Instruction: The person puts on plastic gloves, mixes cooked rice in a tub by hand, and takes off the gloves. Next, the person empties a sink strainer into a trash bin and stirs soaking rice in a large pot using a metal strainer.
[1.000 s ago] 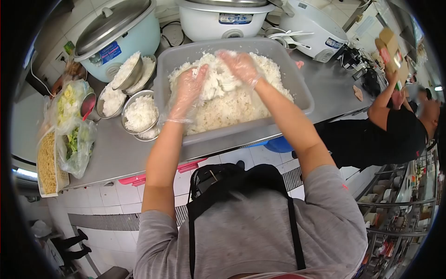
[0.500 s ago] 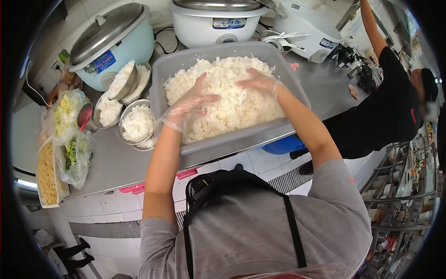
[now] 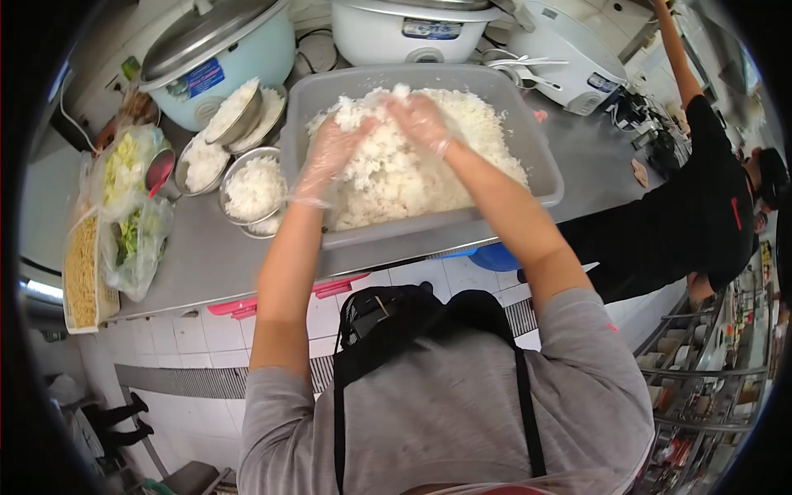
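While both gloved hands work at the far end of the grey tub [image 3: 540,165], the item under handling is cooked white rice [image 3: 412,177], heaped loose inside that tub on the steel counter [image 3: 206,264]. Left hand [image 3: 330,157]: fingers curled, cupping a clump lifted above the heap. Right hand [image 3: 421,120]: fingers bent down over the same clump, pressing it against the left. Thin clear gloves cover both.

Handling, by judgement: soft, sticky, light by the handful, breaking apart readily; best scooped from beneath with cupped palms, not pinched. The full tub would likely be heavy; take it by its rim at both ends.

Nearby: steel bowls of rice [image 3: 252,186] just left of the tub, a pale blue cooker [image 3: 219,58] behind them, a white cooker [image 3: 417,29] beyond the tub, bagged greens [image 3: 132,239] and a noodle tray [image 3: 82,272] at the counter's left end. A co-worker in black [image 3: 701,223] stands to the right, one arm raised.

Not clear: fingertips are buried in rice; the tub's depth is hidden; cooker labels are unreadable; the co-worker's raised hand is cut off at the edge
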Motion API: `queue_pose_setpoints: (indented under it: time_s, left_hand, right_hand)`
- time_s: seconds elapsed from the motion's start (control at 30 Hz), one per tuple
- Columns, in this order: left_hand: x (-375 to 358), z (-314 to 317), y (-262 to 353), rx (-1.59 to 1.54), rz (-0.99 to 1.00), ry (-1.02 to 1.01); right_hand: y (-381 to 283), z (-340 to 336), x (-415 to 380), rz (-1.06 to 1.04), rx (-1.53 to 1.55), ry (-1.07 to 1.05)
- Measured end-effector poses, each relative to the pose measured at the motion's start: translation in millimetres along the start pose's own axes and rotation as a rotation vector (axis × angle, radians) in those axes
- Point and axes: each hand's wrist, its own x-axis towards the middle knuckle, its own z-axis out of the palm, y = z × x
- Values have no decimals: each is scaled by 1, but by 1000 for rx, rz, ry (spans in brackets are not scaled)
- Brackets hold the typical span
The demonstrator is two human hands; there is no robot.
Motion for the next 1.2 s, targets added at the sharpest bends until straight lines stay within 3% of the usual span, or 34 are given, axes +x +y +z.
queue_pose_setpoints:
  time_s: [0.03, 0.1, 0.17, 0.2, 0.23, 0.27, 0.33, 0.37, 0.4, 0.43, 0.5, 0.53, 0.6, 0.63, 0.7, 0.73, 0.8, 0.83, 0.9, 0.93, 1.03, 1.07, 1.1, 1.13, 1.2]
  left_hand:
    - [-2, 2, 1, 119, 23, 85]
    - [3, 4, -13, 107, 46, 123]
    - [23, 0, -49, 517, -250, 53]
    - [21, -2, -52, 519, -247, 46]
    - [17, -3, -54, 435, -114, -93]
    - [12, -2, -55, 349, 19, -236]
    - [6, 5, -47, 536, 13, -328]
    - [-1, 7, -40, 722, -4, -404]
    - [-11, 3, -12, 555, -82, -548]
    - [-16, 6, -8, 559, -74, -563]
    - [-23, 9, -1, 596, 1, -615]
    - [-29, 12, 6, 601, 14, -623]
    - [-44, 23, 22, 770, 268, -702]
    - [-45, 34, 22, 772, 272, -709]
    - [-46, 63, 11, 834, 553, -734]
    - [-43, 77, 7, 837, 552, -739]
    - [-23, 104, 4, 773, 515, -761]
    - [-10, 112, 2, 778, 519, -762]
    - [17, 123, 3, 571, 772, -537]
    - [29, 127, 9, 580, 781, -542]
    - [54, 128, 47, 704, 695, -401]
    - [56, 125, 67, 777, 664, -378]
    - [59, 126, 79, 846, 634, -354]
    - [67, 130, 82, 867, 547, -351]
    - [80, 136, 74, 796, 621, -316]
  right_hand:
    - [-1, -11, 4, 14, -138, 12]
    - [41, -18, 30, -30, -110, -48]
    - [48, -16, 25, -65, -86, -101]
    - [33, -13, -1, -113, -66, -230]
    - [25, -10, -25, -159, -45, -357]
    - [29, -6, -47, -149, -39, -346]
    - [49, -6, -78, -519, -737, -37]
    - [69, -16, -77, -500, -742, -33]
    - [94, -31, -69, -327, -684, -173]
    - [113, -46, -65, -154, -615, -306]
    - [119, -80, -70, 185, -642, -285]
    - [129, -87, -67, 194, -639, -272]
    - [146, -94, -60, 402, -690, -234]
    - [150, -94, -54, 408, -686, -231]
    - [141, -82, -44, 563, -383, -250]
    - [136, -73, -45, 565, -377, -251]
    - [127, -63, -48, 41, -261, -136]
    - [145, -62, -34, 40, -258, -130]
    - [203, -56, 9, 7, -463, -170]
    - [86, -96, -44, 170, -602, -148]
    - [93, -115, -27, 97, -755, 82]
    - [72, -126, -47, -28, -826, 151]
    - [58, -134, -48, -27, -817, 160]
    - [46, -139, -48, 145, -664, 193]
    - [31, -147, -47, 372, -470, 161]
